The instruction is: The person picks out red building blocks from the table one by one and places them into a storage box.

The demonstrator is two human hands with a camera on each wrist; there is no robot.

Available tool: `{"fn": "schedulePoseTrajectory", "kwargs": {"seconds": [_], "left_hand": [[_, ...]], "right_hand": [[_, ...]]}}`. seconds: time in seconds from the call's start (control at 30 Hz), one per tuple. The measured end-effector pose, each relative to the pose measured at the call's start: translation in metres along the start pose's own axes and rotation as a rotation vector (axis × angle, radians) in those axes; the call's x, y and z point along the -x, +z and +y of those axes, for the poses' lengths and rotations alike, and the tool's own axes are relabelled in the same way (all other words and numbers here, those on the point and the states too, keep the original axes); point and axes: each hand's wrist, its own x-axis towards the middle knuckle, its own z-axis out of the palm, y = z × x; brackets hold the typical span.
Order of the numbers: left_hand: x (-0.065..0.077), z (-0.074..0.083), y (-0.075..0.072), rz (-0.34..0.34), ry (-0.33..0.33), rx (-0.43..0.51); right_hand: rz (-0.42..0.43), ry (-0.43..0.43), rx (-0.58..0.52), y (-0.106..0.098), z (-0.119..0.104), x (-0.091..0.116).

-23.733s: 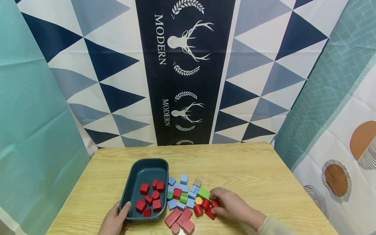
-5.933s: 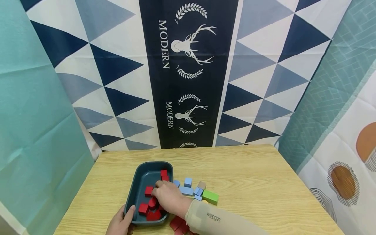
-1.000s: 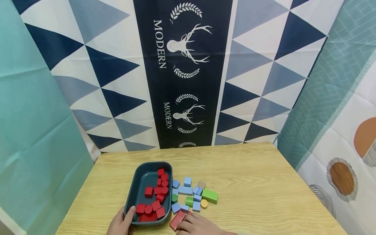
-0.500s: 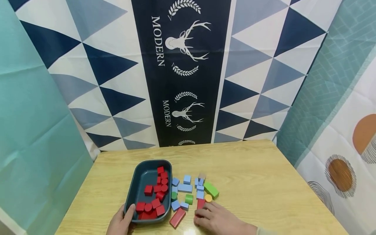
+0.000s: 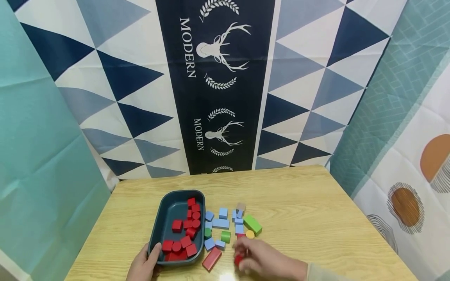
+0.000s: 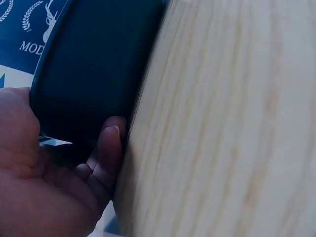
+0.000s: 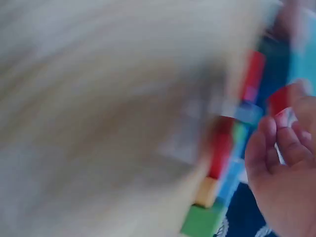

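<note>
My left hand (image 5: 143,263) grips the near left corner of a dark teal tray (image 5: 157,226), its thumb over the rim. In the left wrist view, the curled fingers (image 6: 109,148) touch the tray's outer wall (image 6: 94,74). Several red blocks (image 5: 177,225) lie inside the tray, mostly along its right side. Over the table right of the tray, my right hand (image 5: 263,257) pinches a small red block (image 7: 279,100) between thumb and fingers; its full shape is hidden. A long red block (image 5: 212,259) lies by the tray's near right corner. Another red block (image 5: 241,236) is partly hidden behind my right hand.
Beside the tray's right wall lie several blue blocks (image 5: 220,223), a green cylinder (image 5: 225,236), a dark green round block (image 5: 208,233), a long green block (image 5: 252,224), a yellow round block (image 5: 250,234) and a tan block (image 5: 240,207). A patterned cloth hangs behind the wooden table (image 5: 299,203).
Over 23.7 seconds, more red blocks have come into the tray. In the last second my right hand moved right and took a red block; nearby blue and green blocks shifted. The left hand kept its grip.
</note>
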Motion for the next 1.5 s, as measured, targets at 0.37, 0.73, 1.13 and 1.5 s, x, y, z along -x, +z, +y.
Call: {"fn": "schedulePoseTrajectory", "kwargs": {"seconds": [0.37, 0.73, 1.13, 1.5], "left_hand": [[-0.002, 0.003, -0.001, -0.004, 0.013, 0.001], [0.003, 0.002, 0.006, -0.005, -0.003, 0.033], [0.000, 0.001, 0.004, -0.004, -0.007, 0.011], [0.000, -0.001, 0.002, -0.009, -0.011, 0.012]], "right_hand": [[0.230, 0.147, -0.563, -0.040, -0.035, -0.053], [0.052, -0.001, 0.298, 0.037, -0.055, -0.135], [0.072, -0.094, 0.728, 0.055, -0.048, -0.152], [0.049, -0.126, 0.753, 0.058, -0.055, -0.161]]}}
